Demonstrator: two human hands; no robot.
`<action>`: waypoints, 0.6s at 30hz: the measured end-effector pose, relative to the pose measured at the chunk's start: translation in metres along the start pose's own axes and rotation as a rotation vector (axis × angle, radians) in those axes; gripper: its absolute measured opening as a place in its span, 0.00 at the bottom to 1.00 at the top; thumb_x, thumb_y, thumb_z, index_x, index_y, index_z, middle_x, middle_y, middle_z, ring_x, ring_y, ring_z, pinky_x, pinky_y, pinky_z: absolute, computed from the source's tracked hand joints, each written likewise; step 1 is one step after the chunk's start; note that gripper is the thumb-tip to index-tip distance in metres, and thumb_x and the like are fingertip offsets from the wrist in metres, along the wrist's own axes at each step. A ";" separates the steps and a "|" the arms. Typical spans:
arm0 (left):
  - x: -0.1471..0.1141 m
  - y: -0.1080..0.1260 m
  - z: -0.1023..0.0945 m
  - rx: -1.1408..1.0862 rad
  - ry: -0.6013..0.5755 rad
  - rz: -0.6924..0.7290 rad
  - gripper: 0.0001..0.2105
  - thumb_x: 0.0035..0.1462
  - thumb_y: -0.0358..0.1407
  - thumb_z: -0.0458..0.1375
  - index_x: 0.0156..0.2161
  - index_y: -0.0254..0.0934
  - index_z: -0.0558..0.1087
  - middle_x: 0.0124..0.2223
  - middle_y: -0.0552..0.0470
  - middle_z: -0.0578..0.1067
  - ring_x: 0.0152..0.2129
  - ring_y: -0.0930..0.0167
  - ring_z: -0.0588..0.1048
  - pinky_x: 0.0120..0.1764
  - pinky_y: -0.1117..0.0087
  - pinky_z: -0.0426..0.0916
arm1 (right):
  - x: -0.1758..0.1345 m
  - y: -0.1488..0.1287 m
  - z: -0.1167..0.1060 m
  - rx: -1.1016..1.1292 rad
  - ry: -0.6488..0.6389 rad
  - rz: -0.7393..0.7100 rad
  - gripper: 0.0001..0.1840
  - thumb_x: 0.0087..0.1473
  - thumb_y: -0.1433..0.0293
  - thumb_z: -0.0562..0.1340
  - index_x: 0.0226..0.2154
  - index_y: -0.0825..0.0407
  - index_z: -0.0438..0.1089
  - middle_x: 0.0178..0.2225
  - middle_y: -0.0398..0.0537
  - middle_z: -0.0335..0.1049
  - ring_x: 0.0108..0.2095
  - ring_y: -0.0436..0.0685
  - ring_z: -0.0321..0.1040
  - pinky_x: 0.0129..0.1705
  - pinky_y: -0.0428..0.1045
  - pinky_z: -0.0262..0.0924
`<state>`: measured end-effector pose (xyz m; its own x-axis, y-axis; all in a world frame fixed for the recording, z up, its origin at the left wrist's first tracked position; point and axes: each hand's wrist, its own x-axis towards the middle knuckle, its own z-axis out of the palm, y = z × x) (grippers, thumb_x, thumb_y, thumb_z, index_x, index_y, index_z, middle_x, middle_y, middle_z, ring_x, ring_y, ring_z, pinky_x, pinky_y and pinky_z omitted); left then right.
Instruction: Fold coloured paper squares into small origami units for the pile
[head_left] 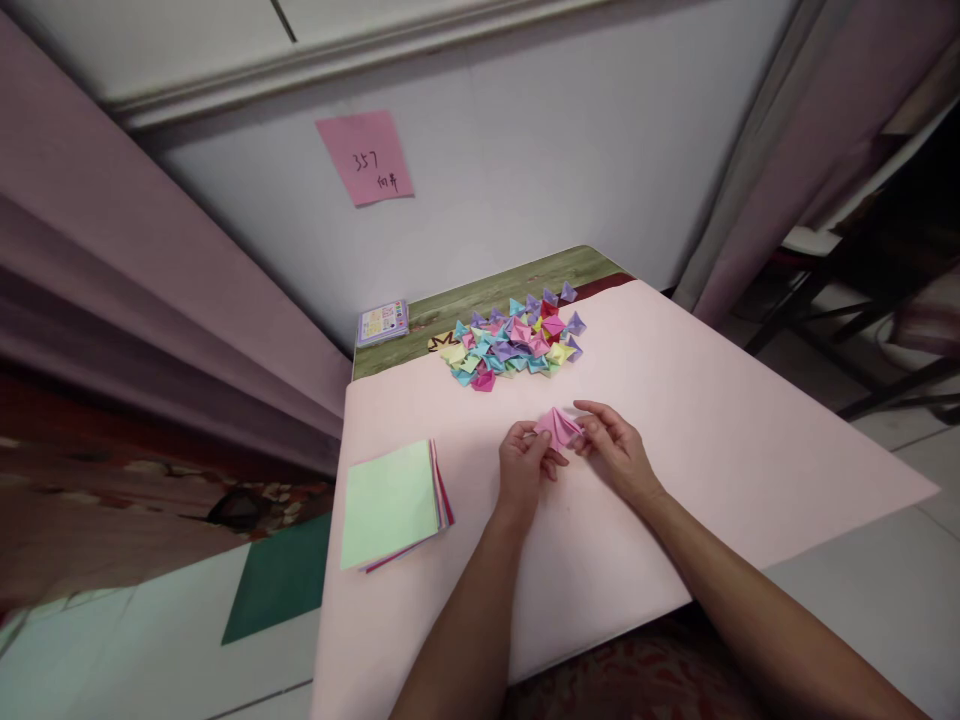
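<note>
A small pink folded paper piece (556, 427) is held above the pink-covered table (675, 400), pleats spreading from one point. My left hand (525, 460) pinches its left side, with the thumb on its front. At its right corner my right hand (611, 445) grips it between thumb and fingers, while the index finger stretches out above. Beyond my hands lies a heap of folded paper pieces (510, 345) in purple, blue, yellow and pink. To the left of my hands sits a stack of square paper sheets (391, 503), light green on top, with other colours at its edges.
A flat purple-edged pack (382, 322) lies at the table's far left corner, by the wall. A pink note with handwriting (366, 158) is stuck on the wall (525, 170). Curtains hang on both sides, and dark furniture legs (832, 330) stand at the right.
</note>
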<state>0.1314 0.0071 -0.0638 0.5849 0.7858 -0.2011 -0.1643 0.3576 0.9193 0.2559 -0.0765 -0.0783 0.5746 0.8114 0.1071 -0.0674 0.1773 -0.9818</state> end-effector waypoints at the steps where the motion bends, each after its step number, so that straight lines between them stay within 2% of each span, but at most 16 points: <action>1: 0.000 0.001 0.000 -0.015 0.004 -0.003 0.18 0.49 0.46 0.66 0.36 0.37 0.66 0.19 0.56 0.74 0.11 0.76 0.68 0.16 0.77 0.58 | 0.000 0.000 0.000 0.012 -0.014 0.005 0.23 0.57 0.56 0.63 0.51 0.50 0.68 0.31 0.44 0.70 0.28 0.52 0.70 0.31 0.49 0.67; 4: 0.000 0.002 0.000 -0.032 0.007 -0.001 0.18 0.49 0.45 0.66 0.37 0.36 0.66 0.20 0.54 0.75 0.12 0.74 0.71 0.17 0.77 0.60 | -0.001 0.001 0.000 0.033 -0.032 0.007 0.21 0.58 0.57 0.62 0.51 0.50 0.68 0.31 0.44 0.70 0.28 0.52 0.69 0.31 0.49 0.67; 7: 0.000 0.002 0.000 -0.035 0.027 0.017 0.18 0.50 0.44 0.65 0.39 0.35 0.67 0.20 0.54 0.75 0.14 0.73 0.72 0.18 0.77 0.62 | -0.002 0.001 -0.001 0.071 -0.037 0.005 0.20 0.61 0.58 0.58 0.52 0.49 0.66 0.41 0.50 0.70 0.32 0.52 0.70 0.32 0.49 0.67; 12: 0.000 -0.001 0.001 0.013 0.063 0.018 0.21 0.51 0.44 0.65 0.46 0.34 0.68 0.21 0.53 0.76 0.15 0.71 0.74 0.19 0.75 0.65 | -0.003 -0.002 -0.001 0.031 -0.045 -0.048 0.23 0.55 0.62 0.65 0.52 0.46 0.64 0.49 0.51 0.69 0.36 0.53 0.71 0.37 0.50 0.67; 15: -0.001 -0.002 0.001 0.015 0.091 0.022 0.17 0.51 0.44 0.64 0.41 0.35 0.69 0.19 0.55 0.73 0.13 0.74 0.70 0.17 0.77 0.61 | -0.003 -0.002 0.000 -0.017 -0.055 -0.012 0.21 0.53 0.62 0.66 0.49 0.48 0.67 0.41 0.49 0.72 0.33 0.53 0.69 0.34 0.48 0.66; 18: -0.001 -0.002 0.000 0.068 0.014 0.048 0.13 0.51 0.43 0.64 0.34 0.35 0.70 0.19 0.57 0.71 0.11 0.78 0.65 0.16 0.79 0.57 | -0.002 -0.002 0.002 -0.046 -0.002 0.007 0.15 0.53 0.59 0.66 0.40 0.51 0.72 0.29 0.45 0.72 0.27 0.52 0.66 0.30 0.47 0.64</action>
<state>0.1311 0.0051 -0.0652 0.5667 0.8082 -0.1601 -0.1374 0.2843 0.9488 0.2529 -0.0775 -0.0764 0.5722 0.8139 0.1002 -0.0339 0.1456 -0.9888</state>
